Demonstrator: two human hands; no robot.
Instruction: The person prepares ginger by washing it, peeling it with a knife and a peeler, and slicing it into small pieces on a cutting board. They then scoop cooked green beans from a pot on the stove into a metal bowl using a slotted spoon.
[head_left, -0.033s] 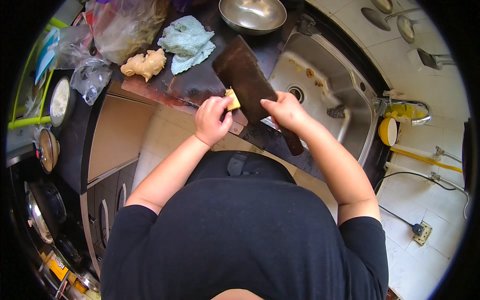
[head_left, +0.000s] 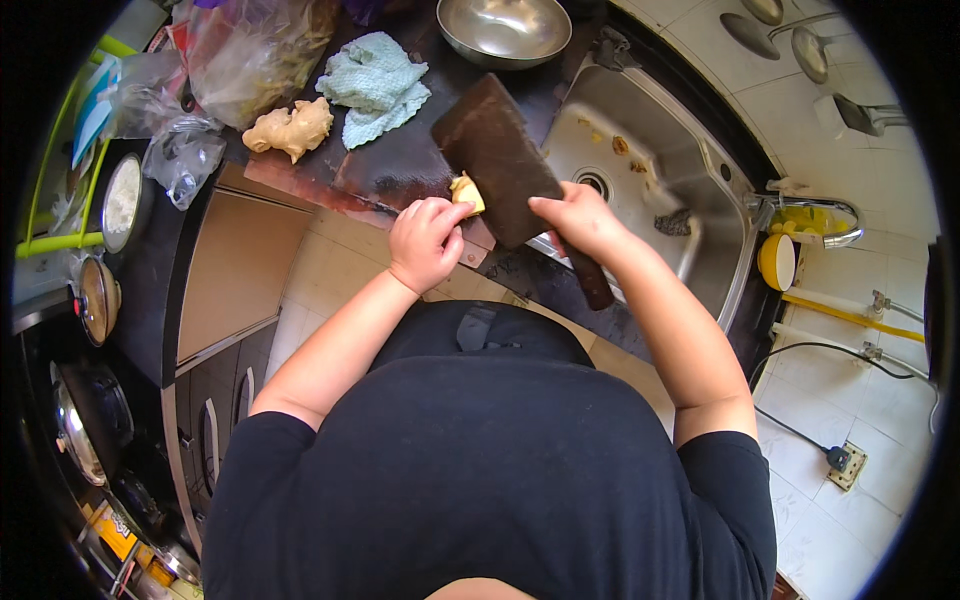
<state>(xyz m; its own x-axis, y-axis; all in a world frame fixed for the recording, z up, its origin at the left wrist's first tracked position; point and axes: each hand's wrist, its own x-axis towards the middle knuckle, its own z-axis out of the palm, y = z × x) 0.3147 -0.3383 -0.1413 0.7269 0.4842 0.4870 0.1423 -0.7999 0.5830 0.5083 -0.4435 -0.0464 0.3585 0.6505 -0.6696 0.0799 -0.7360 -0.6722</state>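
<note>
My right hand point(head_left: 582, 222) is closed round a dark cleaver point(head_left: 497, 160), thumb along the blade near its handle. The broad blade slants over the counter, its face turned up. Against its left side sits a small piece of pale yellow ginger point(head_left: 467, 194) with brown skin at its top. My left hand point(head_left: 428, 243) grips this piece with bent fingers, close to the counter's front edge. A larger unpeeled ginger root point(head_left: 288, 131) lies farther left, beside a crumpled pale blue cloth point(head_left: 375, 85). The blade hides part of the counter beneath it.
On the right is a steel sink point(head_left: 640, 160) with scraps in it and a faucet point(head_left: 835, 222). A metal bowl point(head_left: 506, 30) stands at the back. Plastic bags point(head_left: 255, 60) fill the far left, near a bowl of white contents point(head_left: 122, 203). Utensils hang on the right wall.
The cleaver has shifted slightly to the right and its blade has turned a little. My left index finger now reaches farther over the ginger piece.
</note>
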